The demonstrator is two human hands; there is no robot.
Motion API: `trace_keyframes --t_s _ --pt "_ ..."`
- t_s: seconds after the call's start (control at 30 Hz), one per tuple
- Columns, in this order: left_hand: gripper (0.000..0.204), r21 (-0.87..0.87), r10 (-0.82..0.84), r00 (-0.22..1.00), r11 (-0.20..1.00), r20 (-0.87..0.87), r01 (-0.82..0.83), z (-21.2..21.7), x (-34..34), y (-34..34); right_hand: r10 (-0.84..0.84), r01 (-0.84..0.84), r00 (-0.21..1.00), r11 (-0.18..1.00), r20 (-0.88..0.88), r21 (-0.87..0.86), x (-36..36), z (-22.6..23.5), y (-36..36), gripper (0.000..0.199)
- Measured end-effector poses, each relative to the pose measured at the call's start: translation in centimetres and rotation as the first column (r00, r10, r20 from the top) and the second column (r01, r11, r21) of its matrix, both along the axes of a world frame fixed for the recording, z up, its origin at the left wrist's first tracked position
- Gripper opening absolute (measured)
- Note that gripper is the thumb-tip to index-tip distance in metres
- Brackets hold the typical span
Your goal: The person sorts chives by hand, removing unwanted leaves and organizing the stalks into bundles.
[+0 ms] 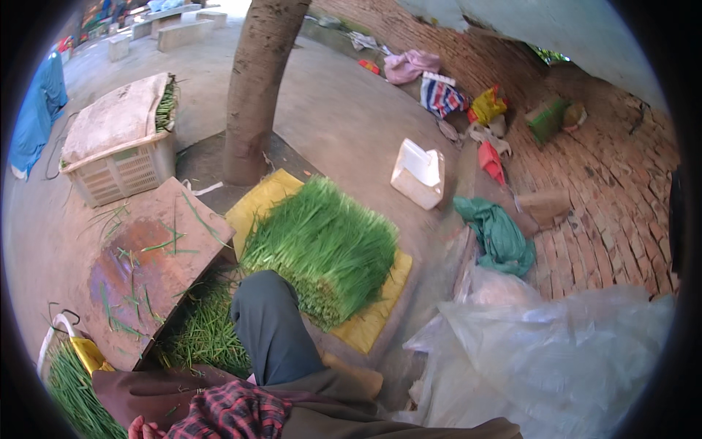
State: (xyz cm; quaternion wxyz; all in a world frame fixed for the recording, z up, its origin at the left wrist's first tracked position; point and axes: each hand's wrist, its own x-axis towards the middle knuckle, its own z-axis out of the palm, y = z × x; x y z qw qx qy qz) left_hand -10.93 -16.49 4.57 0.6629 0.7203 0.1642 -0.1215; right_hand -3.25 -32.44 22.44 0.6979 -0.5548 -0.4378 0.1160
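Observation:
At the lower left edge only the fingertips of one hand show, most likely my left hand (143, 429). They are curled together, and anything in them is hidden. A red and black plaid sleeve (230, 411) lies beside them, above a dark maroon cloth (153, 388). Closest to the hand is a bundle of long green chives (82, 391), bordered by a yellow and white bag edge (89, 353). My right hand is out of view. Beyond my bent knee (270, 322), a thick stack of chives (322, 245) rests on a yellow sack (380, 311).
A stained board (150, 256) with loose leaves stands left, beside trimmed chives (205, 333). Behind it are a covered crate (131, 172) and a tree trunk (259, 95). Rightward lie clear plastic sheeting (556, 358), a green bag (497, 238), a white foam box (418, 175) and a brick wall (607, 197).

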Motion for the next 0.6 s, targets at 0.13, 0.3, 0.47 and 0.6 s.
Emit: trace_keyframes --t_s 0.13,0.3,0.47,0.6 --pt "0.018 -0.005 0.126 0.992 0.992 0.012 -0.126 0.2 -1.2 2.3 0.030 -0.031 0.999 0.999 -0.044 -0.016 0.3 0.4 1.0 0.025" --pt "0.018 -0.088 0.454 0.890 0.888 0.026 -0.451 0.1 -6.2 9.4 0.050 -0.070 0.964 0.995 -0.260 -0.069 -0.1 -0.1 2.7 0.027" --pt "0.022 -0.029 0.562 0.787 0.818 0.254 -0.575 2.9 -8.4 12.0 -0.165 0.036 0.787 0.974 -0.594 -0.223 -0.5 -5.0 2.7 0.028" --pt "0.021 0.001 0.676 0.676 0.707 0.295 -0.707 -0.3 -12.4 16.0 -0.484 0.221 0.548 0.870 -0.682 -0.440 0.5 -17.1 -2.0 0.028"
